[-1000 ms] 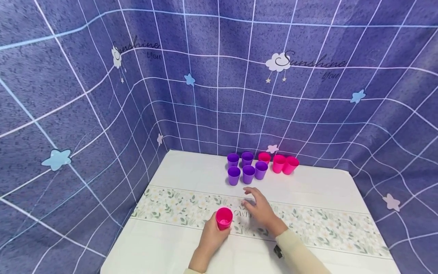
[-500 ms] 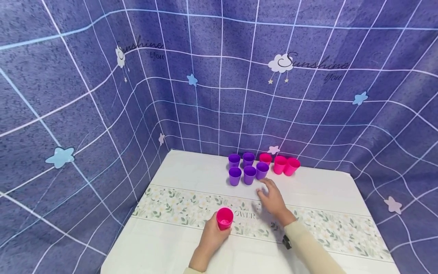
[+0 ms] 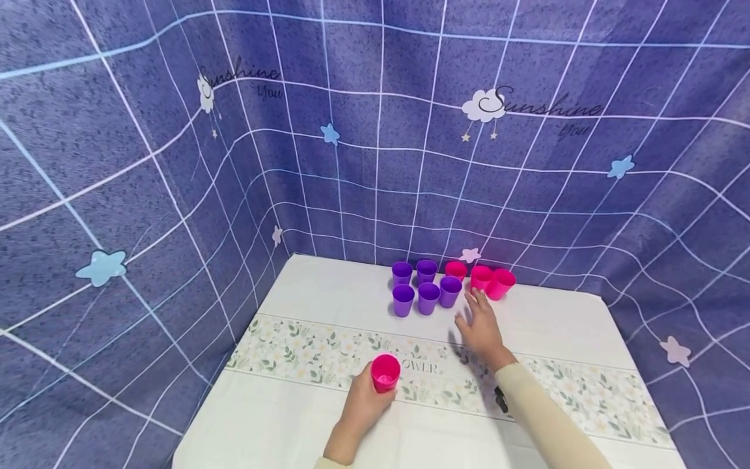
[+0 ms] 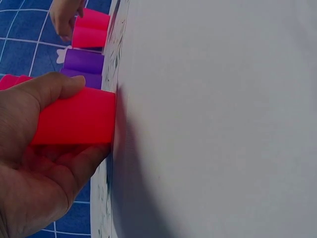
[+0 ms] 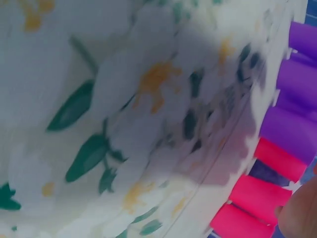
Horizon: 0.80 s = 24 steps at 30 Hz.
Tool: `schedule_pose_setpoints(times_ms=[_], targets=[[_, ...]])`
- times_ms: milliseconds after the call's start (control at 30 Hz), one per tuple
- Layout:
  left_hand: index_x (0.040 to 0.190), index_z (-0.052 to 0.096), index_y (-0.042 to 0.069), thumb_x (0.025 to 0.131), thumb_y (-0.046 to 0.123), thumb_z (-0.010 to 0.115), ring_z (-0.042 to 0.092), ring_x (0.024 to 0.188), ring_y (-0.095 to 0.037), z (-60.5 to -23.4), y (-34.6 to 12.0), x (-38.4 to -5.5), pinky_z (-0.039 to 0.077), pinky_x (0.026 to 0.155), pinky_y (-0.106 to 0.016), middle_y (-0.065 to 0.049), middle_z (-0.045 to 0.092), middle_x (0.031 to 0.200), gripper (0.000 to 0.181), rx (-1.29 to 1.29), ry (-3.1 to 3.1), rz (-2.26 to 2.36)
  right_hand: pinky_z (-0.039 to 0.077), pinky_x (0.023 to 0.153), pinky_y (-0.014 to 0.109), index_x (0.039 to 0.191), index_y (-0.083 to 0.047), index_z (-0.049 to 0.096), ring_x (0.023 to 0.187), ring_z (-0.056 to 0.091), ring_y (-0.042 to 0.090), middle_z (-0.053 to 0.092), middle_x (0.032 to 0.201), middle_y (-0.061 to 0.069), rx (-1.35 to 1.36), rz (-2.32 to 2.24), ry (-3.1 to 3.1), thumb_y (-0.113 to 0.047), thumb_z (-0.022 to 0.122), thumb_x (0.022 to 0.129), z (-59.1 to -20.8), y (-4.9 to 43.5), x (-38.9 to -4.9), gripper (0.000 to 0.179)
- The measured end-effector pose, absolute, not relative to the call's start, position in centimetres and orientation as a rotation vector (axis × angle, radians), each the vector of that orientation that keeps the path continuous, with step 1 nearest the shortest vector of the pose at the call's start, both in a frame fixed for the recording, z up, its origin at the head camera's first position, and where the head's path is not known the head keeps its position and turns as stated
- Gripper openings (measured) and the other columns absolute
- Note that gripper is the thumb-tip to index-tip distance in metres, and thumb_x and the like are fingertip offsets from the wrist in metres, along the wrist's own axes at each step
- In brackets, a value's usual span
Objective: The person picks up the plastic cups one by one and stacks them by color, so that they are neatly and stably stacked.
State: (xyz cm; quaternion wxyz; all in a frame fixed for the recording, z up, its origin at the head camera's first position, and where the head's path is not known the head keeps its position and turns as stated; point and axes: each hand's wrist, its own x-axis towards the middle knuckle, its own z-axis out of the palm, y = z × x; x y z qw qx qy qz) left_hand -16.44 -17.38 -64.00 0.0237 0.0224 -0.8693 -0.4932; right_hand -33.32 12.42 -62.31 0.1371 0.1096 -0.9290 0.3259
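Note:
In the head view my left hand (image 3: 363, 405) grips a bright pink cup (image 3: 385, 374), mouth up, at the middle of the table. Thumb and fingers wrap the pink cup (image 4: 79, 119) from both sides in the left wrist view. Farther back, my right hand (image 3: 483, 331) reaches with loosely bent, spread fingers and holds nothing. Its fingertips overlap the base of a pink cup (image 3: 481, 276), beside another pink cup (image 3: 502, 284). A third pink cup (image 3: 456, 270) stands partly hidden behind a purple cup (image 3: 450, 293). The right wrist view shows only part of my right hand (image 5: 301, 210).
Several purple cups (image 3: 403, 302) stand upright in two rows left of the pink ones, near the back edge. A white cloth (image 3: 281, 417) with a floral band (image 3: 305, 348) covers the table. A blue-violet gridded curtain (image 3: 351, 215) hangs behind and at the sides.
My right hand has moved right and farther back, past the purple cups to the pink ones. My left hand keeps its hold on the pink cup in the same place.

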Motion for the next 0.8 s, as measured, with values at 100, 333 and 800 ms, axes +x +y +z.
schedule_pose_setpoints(times_ms=[100, 333, 800], targets=[[0.141, 0.059, 0.009, 0.081, 0.014, 0.087, 0.067, 0.132, -0.034, -64.0, -17.5, -16.5, 0.052, 0.115, -0.056, -0.014, 0.073, 0.135, 0.066, 0.062, -2.694, -1.524, 0.020, 0.131, 0.066, 0.157, 0.003, 0.043, 0.161, 0.021, 0.051, 0.030, 0.171, 0.027, 0.292, 0.950, -2.690, -0.022, 0.069, 0.096, -62.4, 13.0, -33.8, 0.071], [0.142, 0.058, 0.009, 0.081, 0.015, 0.086, 0.067, 0.133, -0.034, -63.9, -17.8, -16.8, 0.051, 0.117, -0.054, -0.015, 0.072, 0.137, 0.068, 0.049, -2.699, -1.520, 0.021, 0.130, 0.068, 0.153, 0.009, 0.044, 0.161, 0.019, 0.052, 0.028, 0.170, 0.030, 0.241, 0.802, -2.679, -0.022, 0.066, 0.094, -62.0, 13.8, -35.3, 0.071], [0.144, 0.058, 0.011, 0.080, 0.016, 0.087, 0.064, 0.136, -0.034, -63.7, -17.3, -16.4, 0.048, 0.119, -0.057, -0.013, 0.070, 0.140, 0.070, 0.117, -2.720, -1.564, 0.025, 0.125, 0.076, 0.156, 0.014, 0.034, 0.160, 0.011, 0.058, 0.013, 0.169, 0.040, -0.039, 0.531, -2.882, -0.014, 0.050, 0.096, -60.4, 16.5, -37.9, 0.069]])
